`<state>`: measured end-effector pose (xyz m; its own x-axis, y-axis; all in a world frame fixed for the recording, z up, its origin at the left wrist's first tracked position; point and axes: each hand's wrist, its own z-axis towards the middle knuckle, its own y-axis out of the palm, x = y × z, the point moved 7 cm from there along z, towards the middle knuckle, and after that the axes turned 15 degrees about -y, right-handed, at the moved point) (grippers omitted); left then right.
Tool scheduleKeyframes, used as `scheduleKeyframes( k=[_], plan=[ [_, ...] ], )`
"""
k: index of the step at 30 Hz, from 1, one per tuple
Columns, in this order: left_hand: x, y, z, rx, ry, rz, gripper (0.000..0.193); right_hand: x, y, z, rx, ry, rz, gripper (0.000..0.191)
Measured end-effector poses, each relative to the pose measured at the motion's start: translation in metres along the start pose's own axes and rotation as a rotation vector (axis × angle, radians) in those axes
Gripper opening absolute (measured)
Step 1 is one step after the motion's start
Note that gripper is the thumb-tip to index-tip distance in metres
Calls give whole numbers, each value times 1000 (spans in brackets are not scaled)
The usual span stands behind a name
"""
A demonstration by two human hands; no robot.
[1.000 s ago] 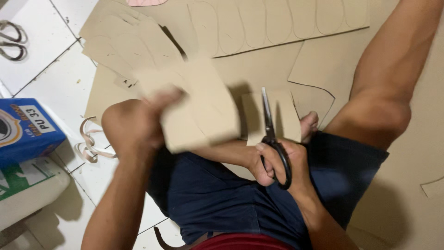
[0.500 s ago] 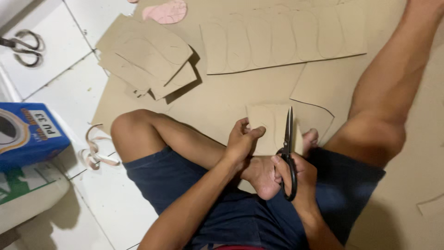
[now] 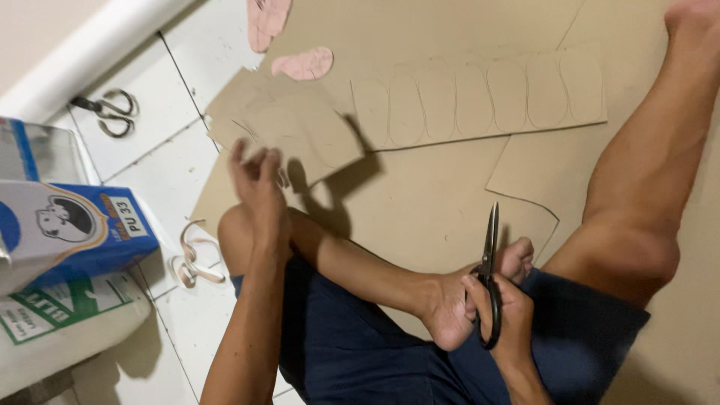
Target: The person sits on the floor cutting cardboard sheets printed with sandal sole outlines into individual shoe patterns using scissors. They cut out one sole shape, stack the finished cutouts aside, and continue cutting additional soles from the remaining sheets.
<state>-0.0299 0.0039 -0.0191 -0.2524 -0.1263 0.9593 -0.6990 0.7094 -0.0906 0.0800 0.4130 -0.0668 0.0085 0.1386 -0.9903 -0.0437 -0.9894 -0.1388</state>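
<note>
Head view, looking down at your lap: your right hand (image 3: 504, 311) is nearest, fingers closed through the loops of the black scissors (image 3: 489, 274), whose blades are shut and point away from you, just beside your bare foot (image 3: 457, 304). Your left hand (image 3: 256, 180) is raised above your bent knee, fingers spread and loose, clamped on nothing; its fingertips sit at the near edge of the stack of cut cardboard pieces (image 3: 289, 127), though you cannot tell whether they touch it. Under your legs lies the large cardboard sheet (image 3: 420, 202), with a cut edge running near the scissor tips. To your left on the white tiled floor (image 3: 172, 157) are a blue box (image 3: 75, 232) and a curled strip of trimmings (image 3: 191, 259). Farther off, a cardboard strip traced with a row of sole shapes (image 3: 480, 97) rests on the sheet. Beyond it lie pink sole patterns (image 3: 304, 64), and a second pair of scissors (image 3: 109, 111) lies near the wall.
</note>
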Motion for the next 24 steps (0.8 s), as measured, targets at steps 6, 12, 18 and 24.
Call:
scheduleKeyframes(
  k=[6, 12, 18, 24],
  plan=[
    [19, 45, -32, -223, 567, 759, 56, 13, 10, -5, 6, 33, -117, 19],
    [17, 134, -28, -460, 984, 1569, 56, 22, 22, -3, -81, 84, -187, 19],
    [37, 135, 9, -494, 876, 1826, 39, 32, 26, 8, -57, 181, -130, 20],
    [49, 120, -3, -174, 1019, 1507, 62, 30, 33, 11, -106, 115, -54, 22]
  ],
)
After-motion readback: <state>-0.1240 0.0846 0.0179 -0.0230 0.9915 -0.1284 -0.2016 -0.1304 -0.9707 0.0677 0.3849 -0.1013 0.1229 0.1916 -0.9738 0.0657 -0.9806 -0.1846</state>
